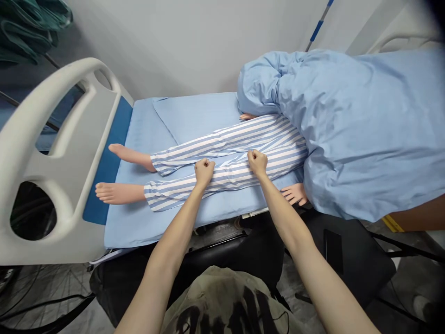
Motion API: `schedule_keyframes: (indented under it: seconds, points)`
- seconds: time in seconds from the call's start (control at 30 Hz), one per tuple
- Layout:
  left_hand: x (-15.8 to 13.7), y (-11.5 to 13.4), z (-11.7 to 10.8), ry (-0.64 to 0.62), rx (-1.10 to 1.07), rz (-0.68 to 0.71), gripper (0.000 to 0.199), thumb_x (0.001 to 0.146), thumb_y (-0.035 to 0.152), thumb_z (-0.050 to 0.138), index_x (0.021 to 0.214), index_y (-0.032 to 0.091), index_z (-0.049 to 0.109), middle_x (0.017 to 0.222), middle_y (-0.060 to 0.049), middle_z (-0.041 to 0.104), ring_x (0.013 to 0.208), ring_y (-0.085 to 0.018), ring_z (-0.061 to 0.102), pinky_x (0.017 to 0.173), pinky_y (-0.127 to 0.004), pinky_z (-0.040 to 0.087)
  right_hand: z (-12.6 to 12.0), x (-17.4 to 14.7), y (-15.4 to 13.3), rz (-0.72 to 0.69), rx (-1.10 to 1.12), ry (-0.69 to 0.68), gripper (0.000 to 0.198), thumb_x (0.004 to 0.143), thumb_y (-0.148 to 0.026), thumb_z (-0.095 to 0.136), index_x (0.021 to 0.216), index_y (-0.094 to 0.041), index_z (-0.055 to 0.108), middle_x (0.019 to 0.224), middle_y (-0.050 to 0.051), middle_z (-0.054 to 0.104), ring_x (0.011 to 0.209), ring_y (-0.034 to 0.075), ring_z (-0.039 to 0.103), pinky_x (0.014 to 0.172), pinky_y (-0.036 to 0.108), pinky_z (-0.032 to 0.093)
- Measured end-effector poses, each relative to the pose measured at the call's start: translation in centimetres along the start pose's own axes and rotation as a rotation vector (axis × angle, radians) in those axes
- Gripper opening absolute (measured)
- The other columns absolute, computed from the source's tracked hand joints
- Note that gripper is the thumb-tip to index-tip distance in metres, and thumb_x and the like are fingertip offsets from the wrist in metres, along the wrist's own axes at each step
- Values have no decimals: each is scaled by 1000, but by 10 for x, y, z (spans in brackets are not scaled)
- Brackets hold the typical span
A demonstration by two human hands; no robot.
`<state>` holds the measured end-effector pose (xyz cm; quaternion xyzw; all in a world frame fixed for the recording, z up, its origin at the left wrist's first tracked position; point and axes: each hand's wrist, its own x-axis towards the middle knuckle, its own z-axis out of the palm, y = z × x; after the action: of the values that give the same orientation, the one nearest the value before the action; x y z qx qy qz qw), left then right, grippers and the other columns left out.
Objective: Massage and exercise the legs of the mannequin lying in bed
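Note:
A life-size figure that looks like a care manikin lies on the bed, wearing blue-and-white striped trousers (236, 134). Both its bare feet, the nearer foot (120, 193) and the farther foot (128, 155), point left. My left hand (204, 171) is a closed fist at the nearer leg, around the knee. Higher up that leg, at the thigh, my right hand (257, 162) is also balled into a fist. Nothing shows in either fist. A light blue quilt (365, 125) covers the upper body, with the manikin's near hand (295, 194) sticking out below it.
A blue sheet (139, 222) covers the mattress. The pale footboard (79, 134) rises at the left. In front of the bed are a black seat (236, 255) and, to the right, another black chair (361, 250) with a dark phone-like object (333, 250) on it. A wall (194, 46) stands behind.

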<state>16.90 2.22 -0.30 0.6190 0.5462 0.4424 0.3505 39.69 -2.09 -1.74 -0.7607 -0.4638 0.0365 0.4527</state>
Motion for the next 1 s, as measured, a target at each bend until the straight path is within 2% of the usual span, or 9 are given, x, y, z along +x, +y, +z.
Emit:
schedule_keyframes:
  seconds: [0.1,0.17,0.3,0.4,0.5,0.6,0.73,0.83,1.0]
  points:
    - [2,25,38,9,-153,49,32,70,15,55,54,20,29,54,4,28,56,-11,29,58,-27,26,4,-1,5,-10,23,30,43,94,-37,38,55,-20,29,52,-1,31,54,12,28,60,29,19]
    - [-6,37,69,-64,-203,66,32,72,17,55,53,20,29,54,4,29,56,-11,30,58,-26,27,4,1,6,-18,32,11,46,97,-40,31,56,-20,31,52,0,35,55,13,31,60,30,18]
    - [-28,39,108,-182,-36,110,30,69,16,58,52,20,34,51,5,35,55,-11,33,60,-27,27,1,2,4,-9,41,-21,50,99,-44,30,55,-20,33,53,2,38,55,14,32,59,30,19]
    - [-33,32,112,-193,5,141,30,70,16,58,52,20,33,51,5,34,55,-11,33,60,-27,27,-5,7,0,3,95,-49,54,100,-48,31,54,-20,31,52,0,34,54,12,29,57,29,19]
    - [-28,28,109,-199,-34,135,32,71,17,57,52,20,32,51,5,32,54,-11,33,59,-27,27,-24,29,1,-4,140,-61,59,99,-55,33,53,-19,28,51,-1,27,53,10,27,56,28,20]
    - [-26,28,110,-187,-24,126,32,71,18,57,52,20,31,52,5,31,54,-11,32,59,-27,26,-53,68,14,-36,123,13,60,98,-59,37,54,-19,29,52,-3,22,54,9,27,55,26,20]
    - [-29,27,114,-176,-20,119,31,71,19,57,53,20,31,52,5,31,54,-11,32,59,-27,26,-81,106,48,1,34,143,56,100,-53,36,56,-19,33,55,-4,21,55,9,26,57,25,23]
    - [-31,26,113,-175,-46,130,31,70,20,56,52,21,31,51,5,31,53,-11,32,58,-27,26,-81,100,72,52,-111,160,51,100,-42,40,54,-19,37,53,-4,25,55,10,29,58,26,23]
    - [-33,25,113,-175,-37,138,30,70,21,56,53,20,31,52,6,31,54,-10,32,59,-27,26,-69,76,85,-8,-423,78,39,95,-32,44,63,-16,57,59,4,51,61,14,44,61,28,23]
